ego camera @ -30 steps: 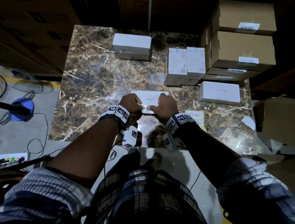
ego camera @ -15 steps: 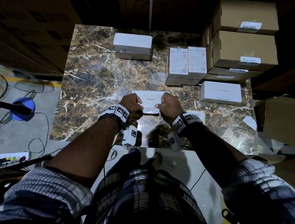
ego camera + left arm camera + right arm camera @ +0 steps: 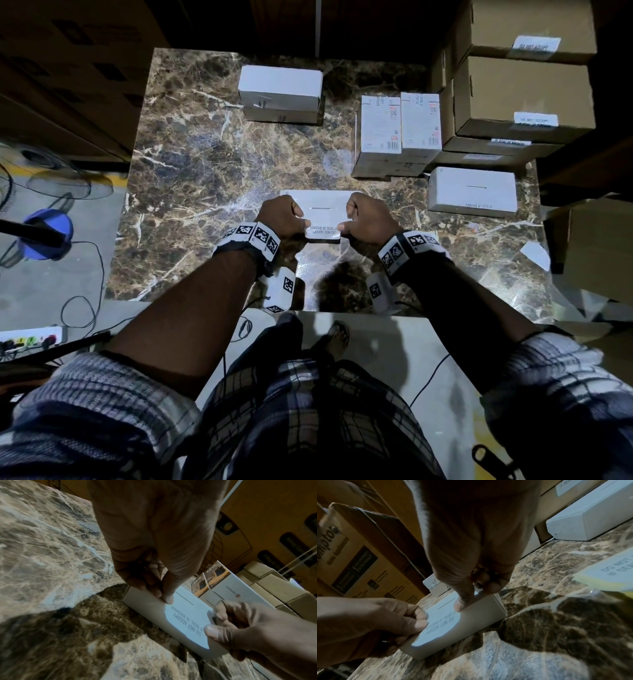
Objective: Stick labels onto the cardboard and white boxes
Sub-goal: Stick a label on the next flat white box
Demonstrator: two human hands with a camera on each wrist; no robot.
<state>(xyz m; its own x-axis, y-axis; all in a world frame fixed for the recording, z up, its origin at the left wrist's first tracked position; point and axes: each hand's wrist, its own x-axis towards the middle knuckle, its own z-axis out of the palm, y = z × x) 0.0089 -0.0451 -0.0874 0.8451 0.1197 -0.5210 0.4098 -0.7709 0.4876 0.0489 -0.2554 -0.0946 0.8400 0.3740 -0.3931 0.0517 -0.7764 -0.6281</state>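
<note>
A flat white box (image 3: 322, 205) lies near the front of the marble table (image 3: 205, 171). A white label (image 3: 323, 232) reading "DO NOT ACCEPT IF SEAL IS BROKEN" is folded over its near edge. My left hand (image 3: 281, 219) has curled fingers on the box top, and its thumb presses the label's left end. My right hand (image 3: 368, 219) mirrors it at the label's right end. In the left wrist view the label (image 3: 187, 620) sits between the left hand (image 3: 154, 534) and the right hand (image 3: 248, 628). The right wrist view shows the label (image 3: 441, 623) wrapped over the box (image 3: 479, 612).
Two stacked white boxes (image 3: 281, 87) stand at the back. Printed white boxes (image 3: 399, 126) and another white box (image 3: 472, 192) stand to the right. Labelled cardboard boxes (image 3: 520, 96) are stacked at the far right. A label sheet (image 3: 607, 574) lies right of my right hand, and a paper scrap (image 3: 536, 255) beyond it.
Both thumbs met at the label's middle a second ago. They have slid apart along the box's near edge to the label's two ends.
</note>
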